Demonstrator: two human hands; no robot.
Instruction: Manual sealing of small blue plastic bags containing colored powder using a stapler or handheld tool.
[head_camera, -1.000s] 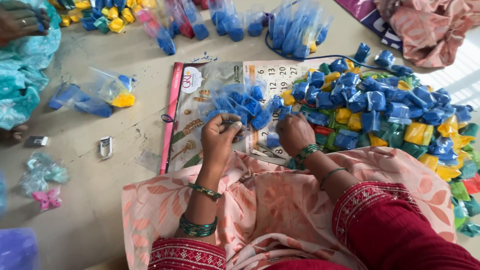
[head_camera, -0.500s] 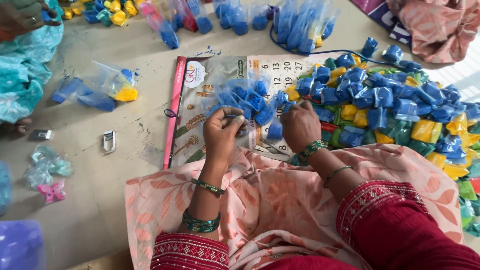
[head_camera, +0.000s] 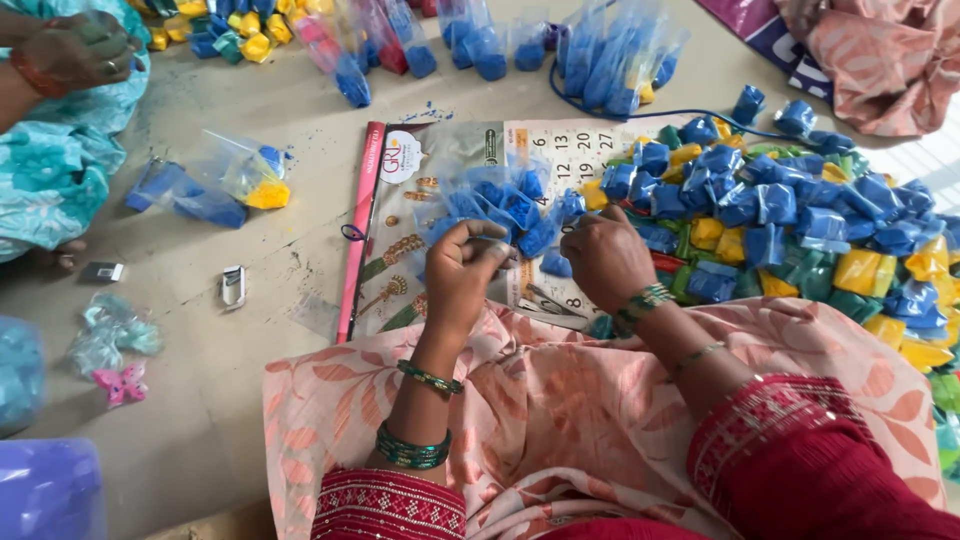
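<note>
- Here, the left hand (head_camera: 462, 272) is raised over the calendar sheet (head_camera: 440, 160), its fingers (head_camera: 487, 238) pinched shut on the mouth of a clear plastic bag (head_camera: 495, 200).
- The clear plastic bag holds several blue packets and hangs just in front of both hands, above the calendar sheet.
- The right hand (head_camera: 605, 255) is curled, knuckles up, just beside the bag; its fingers are closed at the bag's right edge, but whether they grip the plastic cannot be told.
- Both wrists carry green bangles (head_camera: 413, 447); the forearms rest over a pink patterned cloth (head_camera: 560, 420) on the person's lap.
- The calendar sheet lies flat on the floor (head_camera: 250, 300), with a pink strip along its left edge.
- A pile of packets (head_camera: 800, 230), blue, yellow and green, lies to the right of the hands, partly on the calendar sheet.
- A row of filled bags (head_camera: 600, 60) stands along the top of the view, well apart from the hands.
- A small bag with a yellow packet (head_camera: 255, 180) lies on the floor to the left.
- Another person's hand (head_camera: 75, 50) rests on turquoise cloth at the upper left.
</note>
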